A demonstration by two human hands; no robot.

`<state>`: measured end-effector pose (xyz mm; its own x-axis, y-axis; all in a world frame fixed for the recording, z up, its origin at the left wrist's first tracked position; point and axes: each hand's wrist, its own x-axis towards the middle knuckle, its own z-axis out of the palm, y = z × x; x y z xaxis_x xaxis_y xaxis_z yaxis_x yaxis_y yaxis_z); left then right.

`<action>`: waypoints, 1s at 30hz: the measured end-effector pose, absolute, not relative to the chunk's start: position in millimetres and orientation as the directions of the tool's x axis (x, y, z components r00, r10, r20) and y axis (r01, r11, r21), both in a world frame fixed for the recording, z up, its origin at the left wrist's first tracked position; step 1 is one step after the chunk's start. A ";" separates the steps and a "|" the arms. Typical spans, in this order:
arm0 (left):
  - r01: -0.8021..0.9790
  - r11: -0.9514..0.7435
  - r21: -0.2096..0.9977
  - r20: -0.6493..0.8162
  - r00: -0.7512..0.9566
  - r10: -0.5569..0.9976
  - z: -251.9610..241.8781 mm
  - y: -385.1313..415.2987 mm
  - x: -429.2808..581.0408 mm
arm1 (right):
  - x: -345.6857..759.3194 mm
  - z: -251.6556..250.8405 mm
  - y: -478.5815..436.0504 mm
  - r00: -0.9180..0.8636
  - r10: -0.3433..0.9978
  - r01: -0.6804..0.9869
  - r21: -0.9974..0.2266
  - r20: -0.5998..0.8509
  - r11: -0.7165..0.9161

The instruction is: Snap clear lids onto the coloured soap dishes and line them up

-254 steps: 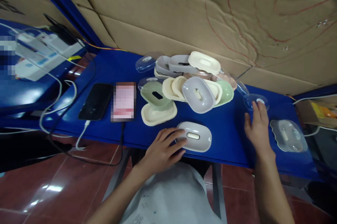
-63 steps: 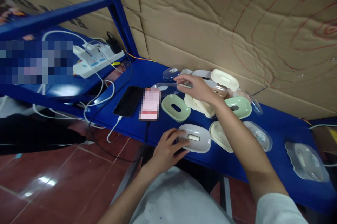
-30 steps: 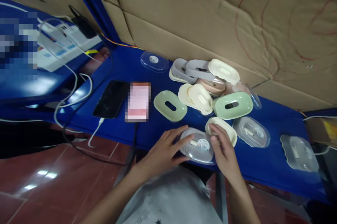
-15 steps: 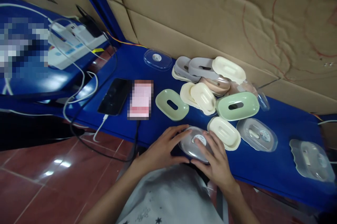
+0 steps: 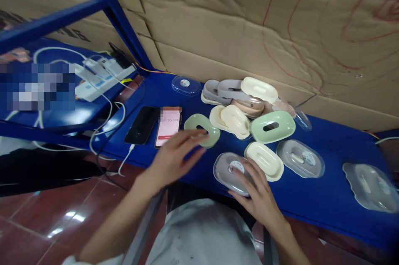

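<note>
A grey soap dish with a clear lid [image 5: 229, 168] lies at the near edge of the blue shelf [image 5: 314, 194]. My right hand [image 5: 257, 192] rests on the lid's right side, fingers bent over it. My left hand [image 5: 176, 155] hovers with fingers stretched out, holding nothing; its fingertips reach a pale green oval dish [image 5: 202, 129]. A cream dish [image 5: 264, 160] lies just right of the lidded one.
A heap of grey, cream, pink and green dishes [image 5: 246, 105] sits at the back. Two more lidded dishes [image 5: 301, 163] [image 5: 369, 186] lie to the right, a loose clear lid [image 5: 186, 85] at the back left. Two phones [image 5: 156, 126] and cables lie left. Cardboard [image 5: 249, 20] lines the wall.
My left hand has left the lidded dish and moved up and left towards the green dish. My right hand stays on the lid.
</note>
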<state>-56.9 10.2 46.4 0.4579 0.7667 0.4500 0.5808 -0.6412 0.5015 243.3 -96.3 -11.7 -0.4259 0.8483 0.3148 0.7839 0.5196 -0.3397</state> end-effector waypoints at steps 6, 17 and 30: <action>0.890 -0.407 0.203 0.177 0.376 0.910 54.3 147.9 -81.0 | 282.4 6.0 -115.7 -0.207 0.834 0.779 -0.429 0.512 0.457; 0.763 -0.582 0.280 0.269 0.520 0.811 30.9 66.1 -72.0 | 508.4 16.6 -45.0 0.313 0.745 0.919 -0.387 0.589 -0.080; 0.739 -0.593 0.320 0.338 0.496 0.800 -11.2 -29.9 -29.4 | 439.2 14.9 -78.4 0.120 0.782 0.963 -0.263 0.612 0.058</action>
<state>-29.4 -29.9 -11.2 0.4956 0.8002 0.3377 0.7389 -0.5928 0.3202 439.2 -78.4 14.9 0.1197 0.7816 0.6122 0.9630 0.0585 -0.2630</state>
